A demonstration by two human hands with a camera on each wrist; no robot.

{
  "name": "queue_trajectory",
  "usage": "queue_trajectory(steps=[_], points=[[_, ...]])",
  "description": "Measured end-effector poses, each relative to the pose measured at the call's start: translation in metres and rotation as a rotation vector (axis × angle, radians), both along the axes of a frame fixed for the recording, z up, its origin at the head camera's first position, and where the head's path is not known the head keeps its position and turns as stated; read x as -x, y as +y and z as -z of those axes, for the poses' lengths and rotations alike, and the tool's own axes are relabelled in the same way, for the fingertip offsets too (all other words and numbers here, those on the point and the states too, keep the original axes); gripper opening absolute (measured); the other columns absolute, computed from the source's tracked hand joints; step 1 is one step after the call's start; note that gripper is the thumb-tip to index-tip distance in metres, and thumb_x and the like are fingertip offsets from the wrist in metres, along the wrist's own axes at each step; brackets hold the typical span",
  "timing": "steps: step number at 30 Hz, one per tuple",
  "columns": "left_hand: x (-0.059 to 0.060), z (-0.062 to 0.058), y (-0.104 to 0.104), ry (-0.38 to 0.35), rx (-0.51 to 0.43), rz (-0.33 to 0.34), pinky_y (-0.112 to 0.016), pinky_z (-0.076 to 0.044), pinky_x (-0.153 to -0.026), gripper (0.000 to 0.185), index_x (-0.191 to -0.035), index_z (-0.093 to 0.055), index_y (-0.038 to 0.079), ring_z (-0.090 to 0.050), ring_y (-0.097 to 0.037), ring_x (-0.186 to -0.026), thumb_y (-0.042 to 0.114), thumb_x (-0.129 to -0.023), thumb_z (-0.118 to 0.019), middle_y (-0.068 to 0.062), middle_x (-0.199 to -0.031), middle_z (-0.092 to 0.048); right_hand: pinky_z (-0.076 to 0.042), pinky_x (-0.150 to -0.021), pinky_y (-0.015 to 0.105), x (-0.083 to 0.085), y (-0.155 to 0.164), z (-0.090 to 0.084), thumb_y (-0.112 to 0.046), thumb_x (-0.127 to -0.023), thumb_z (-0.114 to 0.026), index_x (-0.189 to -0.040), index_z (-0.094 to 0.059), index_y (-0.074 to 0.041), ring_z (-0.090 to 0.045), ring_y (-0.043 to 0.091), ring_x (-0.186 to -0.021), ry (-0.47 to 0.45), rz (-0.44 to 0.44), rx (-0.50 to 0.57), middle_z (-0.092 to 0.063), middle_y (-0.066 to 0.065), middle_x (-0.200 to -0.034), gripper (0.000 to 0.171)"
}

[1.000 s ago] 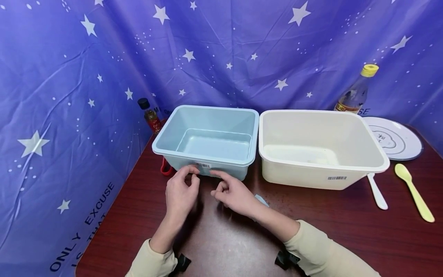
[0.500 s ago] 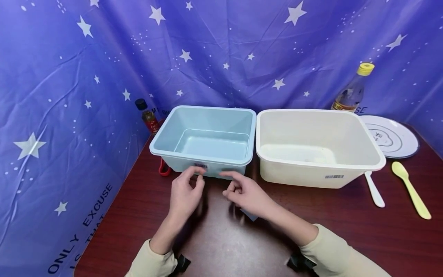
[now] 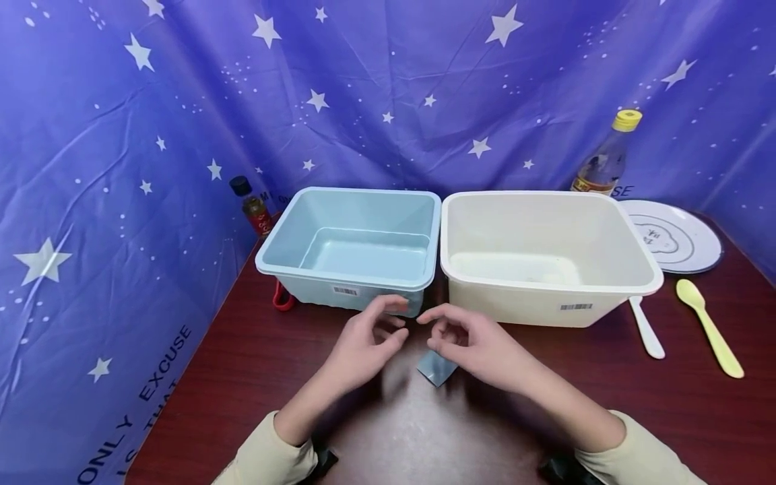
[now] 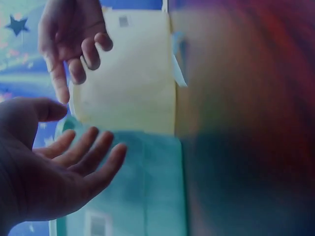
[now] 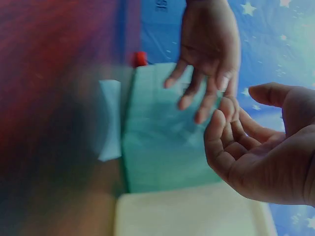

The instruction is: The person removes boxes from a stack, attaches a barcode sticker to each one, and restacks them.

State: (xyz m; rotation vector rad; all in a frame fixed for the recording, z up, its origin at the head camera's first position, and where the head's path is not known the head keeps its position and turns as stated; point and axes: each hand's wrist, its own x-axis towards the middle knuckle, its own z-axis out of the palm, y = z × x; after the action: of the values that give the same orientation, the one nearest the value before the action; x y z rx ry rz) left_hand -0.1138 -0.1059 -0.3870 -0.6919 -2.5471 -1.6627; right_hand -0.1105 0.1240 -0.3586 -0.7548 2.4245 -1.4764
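My left hand (image 3: 366, 347) hovers before the blue basin (image 3: 339, 271), fingers loosely bent and holding nothing. Facing it, my right hand (image 3: 485, 350) is in front of the cream basin (image 3: 515, 303), its index finger reaching toward the left hand and the others curled inward around nothing. On the table beneath the right hand lies a small flat light-blue piece (image 3: 436, 369), partly covered by that hand in the head view. The right wrist view shows this piece (image 5: 110, 120) as a pale strip beside the blue basin (image 5: 157, 147). Both basins have barcode labels on their front walls.
Right of the cream basin are a white spoon-like utensil (image 3: 647, 330), a yellow spoon (image 3: 712, 330), a white plate (image 3: 697, 239) and a yellow-capped bottle (image 3: 603, 158). A small black-capped bottle (image 3: 257, 212) and a red object (image 3: 281, 298) are at the left.
Both hands have moved right, away from the blue basin's label, the left one now near the basin's right corner. More of the light-blue piece shows. The head view has shifted slightly.
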Motion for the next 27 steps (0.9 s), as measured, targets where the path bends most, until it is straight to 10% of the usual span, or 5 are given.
queue_trajectory(steps=[11,19,25,27], points=[[-0.009,-0.019,0.048,-0.166,0.057,0.109,-0.037,-0.054,-0.09,0.075,-0.157,-0.027,0.02,-0.059,-0.021,-0.124,0.018,-0.095,-0.07,-0.005,-0.141,-0.058,-0.053,-0.077,0.031,-0.003,0.039,-0.045,-0.016,-0.099,-0.067,-0.124,-0.066,-0.012,-0.064,0.014,-0.087,0.137,0.069,-0.06,-0.066,-0.005,-0.093,0.025],[-0.012,-0.032,0.071,-0.243,0.014,0.079,-0.045,-0.05,-0.098,0.1,-0.162,0.002,0.036,-0.045,-0.021,-0.139,0.029,-0.094,-0.072,-0.003,-0.16,-0.037,-0.054,-0.071,0.027,0.001,0.086,-0.076,-0.019,-0.1,-0.066,-0.131,-0.064,-0.012,-0.066,0.017,-0.094,0.22,0.308,-0.174,-0.069,0.004,-0.107,0.032],[-0.009,-0.035,0.082,-0.256,0.012,0.021,-0.047,-0.043,-0.107,0.106,-0.162,0.012,0.027,-0.033,-0.017,-0.146,0.032,-0.095,-0.07,0.0,-0.164,-0.026,-0.044,-0.066,0.014,0.008,0.139,-0.086,-0.026,-0.101,-0.063,-0.139,-0.059,-0.01,-0.053,-0.015,-0.087,0.265,0.541,-0.266,-0.066,0.016,-0.115,0.041],[-0.008,-0.035,0.085,-0.261,0.023,0.006,-0.046,-0.037,-0.112,0.105,-0.162,0.012,0.023,-0.031,-0.015,-0.147,0.032,-0.095,-0.069,-0.001,-0.165,-0.024,-0.039,-0.066,0.015,0.01,0.156,-0.089,-0.03,-0.101,-0.061,-0.142,-0.055,-0.009,-0.059,-0.004,-0.094,0.255,0.632,-0.328,-0.063,0.021,-0.12,0.047]])
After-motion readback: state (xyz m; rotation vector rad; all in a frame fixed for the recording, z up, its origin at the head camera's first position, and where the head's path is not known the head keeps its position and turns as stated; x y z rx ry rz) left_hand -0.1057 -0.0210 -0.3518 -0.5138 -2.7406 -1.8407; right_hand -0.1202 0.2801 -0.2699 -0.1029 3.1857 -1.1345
